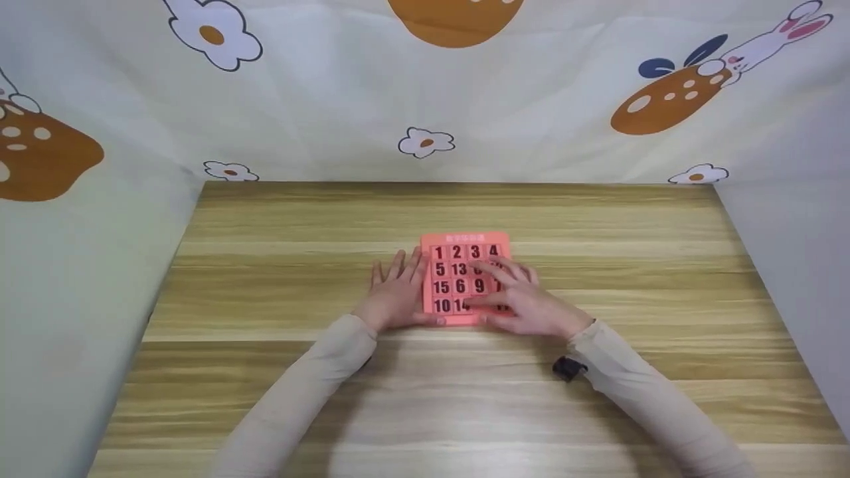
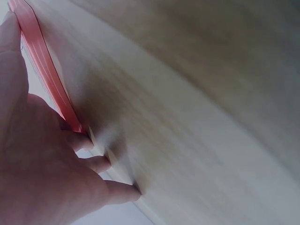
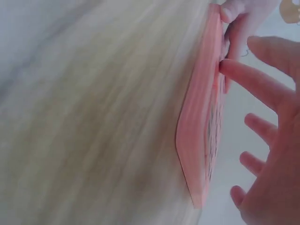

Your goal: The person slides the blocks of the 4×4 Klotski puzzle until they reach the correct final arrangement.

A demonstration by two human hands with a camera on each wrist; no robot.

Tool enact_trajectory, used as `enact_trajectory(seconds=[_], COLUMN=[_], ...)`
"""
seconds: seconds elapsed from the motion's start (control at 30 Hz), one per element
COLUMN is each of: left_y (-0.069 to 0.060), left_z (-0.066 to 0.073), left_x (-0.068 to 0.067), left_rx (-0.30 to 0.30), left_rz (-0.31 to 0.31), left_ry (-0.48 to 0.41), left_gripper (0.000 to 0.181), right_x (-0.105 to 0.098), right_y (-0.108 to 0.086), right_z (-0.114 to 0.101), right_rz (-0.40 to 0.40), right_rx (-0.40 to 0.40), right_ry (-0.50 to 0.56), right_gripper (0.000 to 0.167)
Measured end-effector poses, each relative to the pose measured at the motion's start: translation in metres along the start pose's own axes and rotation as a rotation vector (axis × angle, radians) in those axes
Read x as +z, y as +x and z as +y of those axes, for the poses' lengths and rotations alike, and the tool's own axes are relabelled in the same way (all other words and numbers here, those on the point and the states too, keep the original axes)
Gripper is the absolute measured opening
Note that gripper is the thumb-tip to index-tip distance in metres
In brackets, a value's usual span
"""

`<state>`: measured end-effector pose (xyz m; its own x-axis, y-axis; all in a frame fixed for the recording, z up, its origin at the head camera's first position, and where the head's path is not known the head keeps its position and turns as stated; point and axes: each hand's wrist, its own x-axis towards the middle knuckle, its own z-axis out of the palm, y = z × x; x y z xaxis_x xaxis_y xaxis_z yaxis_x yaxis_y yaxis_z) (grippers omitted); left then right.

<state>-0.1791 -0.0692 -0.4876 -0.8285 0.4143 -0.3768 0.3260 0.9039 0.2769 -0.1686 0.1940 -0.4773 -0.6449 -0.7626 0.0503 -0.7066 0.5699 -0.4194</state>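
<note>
A pink number board (image 1: pixel 465 320) lies flat on the wooden table, its black-numbered tiles in rows: 1 2 3 4 on top, 5 13 below, then 15 6 9, and 10 14 at the bottom. The left hand (image 1: pixel 395 299) rests at the board's left edge, fingers spread, thumb at the lower rim; the left wrist view shows that hand (image 2: pixel 42 159) beside the pink edge (image 2: pixel 47 70). Over the right part is the right hand (image 1: pixel 531 305), fingers extended, hiding some tiles. In the right wrist view one finger of this hand (image 3: pixel 276 140) touches the board's face (image 3: pixel 194 122).
The wood-grain table (image 1: pixel 299 219) extends around the board. A pale cloth (image 1: pixel 319 99) printed with flowers, carrots and a rabbit hangs behind it. A small black object (image 1: pixel 569 368) sits at the right wrist, below the sleeve cuff.
</note>
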Motion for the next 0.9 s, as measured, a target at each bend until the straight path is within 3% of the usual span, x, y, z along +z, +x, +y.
enact_trajectory(seconds=[0.17,0.37,0.63,0.8,0.9], left_y=[0.001,0.000,0.000,0.000,0.000], left_z=[0.000,-0.002,0.000,0.000,0.000], left_x=[0.001,0.002,0.002,0.001,0.001], left_rx=[-0.005,-0.011,-0.011,-0.010,-0.014], left_rz=[-0.005,-0.002,-0.009,-0.011,-0.010], left_ry=[0.002,0.003,-0.002,-0.012,-0.011], left_gripper=[0.123,0.123,0.124,0.124,0.125], right_x=[0.000,-0.005,-0.004,-0.007,-0.005], right_y=[-0.003,-0.004,0.012,0.013,0.017], right_z=[0.006,0.009,0.013,0.015,0.013], right_rz=[0.081,0.074,0.060,0.082,0.079], right_rx=[0.051,-0.029,0.139,0.097,0.088], right_ry=[-0.016,0.034,-0.006,0.041,0.022], right_gripper=[0.038,0.022,0.046,0.029,0.032])
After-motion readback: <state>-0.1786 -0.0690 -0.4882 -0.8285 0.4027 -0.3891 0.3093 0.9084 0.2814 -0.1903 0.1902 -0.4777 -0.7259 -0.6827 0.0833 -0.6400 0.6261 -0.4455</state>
